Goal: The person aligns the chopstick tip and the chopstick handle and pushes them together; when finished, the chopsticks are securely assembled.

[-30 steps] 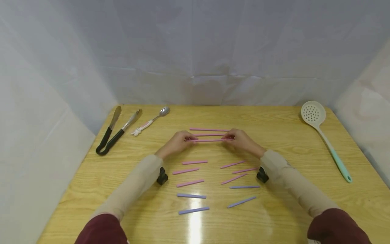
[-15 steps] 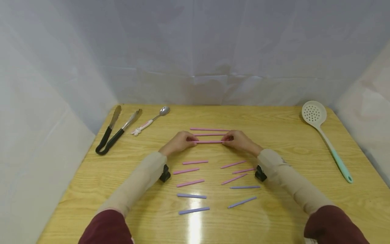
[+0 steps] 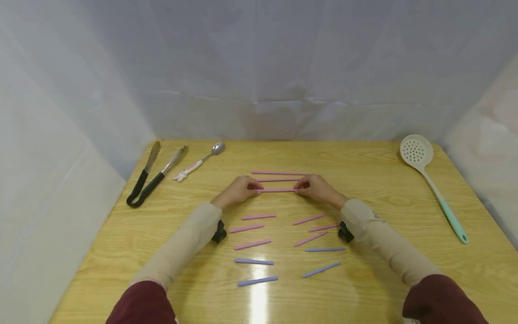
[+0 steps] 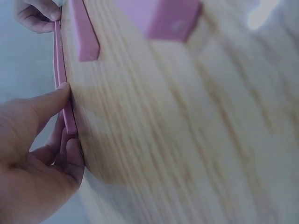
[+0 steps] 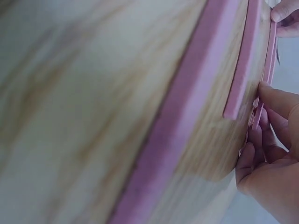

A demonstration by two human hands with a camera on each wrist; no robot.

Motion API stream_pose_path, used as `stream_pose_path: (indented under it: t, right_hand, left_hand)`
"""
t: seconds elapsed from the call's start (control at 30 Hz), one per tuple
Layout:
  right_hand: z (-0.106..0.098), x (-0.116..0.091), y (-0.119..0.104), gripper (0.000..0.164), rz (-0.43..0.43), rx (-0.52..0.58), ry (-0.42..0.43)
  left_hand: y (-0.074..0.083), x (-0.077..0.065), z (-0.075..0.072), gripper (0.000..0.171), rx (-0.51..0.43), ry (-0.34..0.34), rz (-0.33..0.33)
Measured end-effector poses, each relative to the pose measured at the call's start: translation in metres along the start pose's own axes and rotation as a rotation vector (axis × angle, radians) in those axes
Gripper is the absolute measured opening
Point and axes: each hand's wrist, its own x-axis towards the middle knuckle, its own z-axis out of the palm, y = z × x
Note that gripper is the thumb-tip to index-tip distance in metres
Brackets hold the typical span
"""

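Observation:
In the head view a long, slim pink stick [image 3: 277,190] lies crosswise between my hands at mid-table. My left hand [image 3: 238,190] pinches its left end, and my right hand [image 3: 318,189] pinches the right end. The left wrist view shows the thumb of my left hand [image 4: 37,135] on top of the stick [image 4: 60,56], fingers curled beneath. A similar thumb-and-finger hold by my right hand [image 5: 275,135] appears in the right wrist view. Just behind, two more pink sticks lie roughly parallel, the farthest stick [image 3: 279,173] and a middle stick [image 3: 279,180] partly hidden by my hands.
Nearer me lie several shorter-looking pink sticks [image 3: 252,244] and purple sticks [image 3: 257,281] in two columns. Black-handled tongs [image 3: 151,184] and a spoon [image 3: 198,164] with a white and pink handle rest at the left. A skimmer [image 3: 443,202] with a green handle lies right.
Both hands have brought the held pink stick slightly toward me, away from the two sticks behind it. Over the last half second they have barely moved.

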Motion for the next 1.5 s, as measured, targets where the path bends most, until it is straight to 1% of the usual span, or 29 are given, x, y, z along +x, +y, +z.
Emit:
stream_pose_path:
  t: [0.23, 0.37, 0.5, 0.6, 0.73, 0.87, 0.97, 1.13, 1.27, 1.33, 1.43, 1.5]
  right_hand:
    - [-0.002, -0.003, 0.001, 0.017, -0.008, 0.025, 0.022]
    - [-0.005, -0.009, 0.001, 0.021, -0.018, 0.051, 0.043]
    - [-0.008, -0.020, 0.000, 0.021, -0.053, 0.047, 0.042]
    - [-0.010, -0.031, 0.001, 0.021, -0.066, 0.042, 0.024]
    - [-0.010, -0.049, 0.002, 0.021, -0.054, 0.049, -0.022]
    - [-0.007, -0.063, 0.005, 0.021, -0.055, 0.058, -0.072]
    - [-0.003, -0.069, 0.008, 0.019, -0.085, 0.046, -0.096]
    - [0.001, -0.073, 0.008, 0.012, -0.134, 0.025, -0.114]
    - [0.001, -0.074, 0.007, 0.008, -0.169, 0.011, -0.121]
    - [0.001, -0.074, 0.007, 0.008, -0.192, 0.006, -0.126]
    - [0.001, -0.075, 0.006, 0.009, -0.197, 0.005, -0.131]
    - [0.001, -0.075, 0.006, 0.009, -0.195, 0.009, -0.125]
  left_hand:
    - [0.003, -0.001, -0.001, 0.023, 0.010, 0.010, 0.021]
    - [0.005, -0.006, -0.004, 0.025, -0.001, 0.026, 0.028]
    - [0.006, -0.019, -0.005, 0.024, -0.015, 0.039, 0.026]
    - [0.005, -0.032, -0.003, 0.023, -0.038, 0.031, 0.025]
    - [0.004, -0.049, 0.001, 0.024, -0.070, -0.021, 0.047]
    - [0.003, -0.060, 0.007, 0.025, -0.090, -0.069, 0.059]
    - [0.003, -0.063, 0.011, 0.024, -0.078, -0.079, 0.069]
    - [0.004, -0.063, 0.014, 0.020, -0.012, -0.091, 0.098]
    - [0.007, -0.063, 0.015, 0.017, 0.032, -0.085, 0.120]
    - [0.008, -0.063, 0.014, 0.015, 0.041, -0.077, 0.126]
    - [0.009, -0.064, 0.014, 0.014, 0.049, -0.064, 0.138]
    - [0.009, -0.065, 0.015, 0.015, 0.036, -0.059, 0.125]
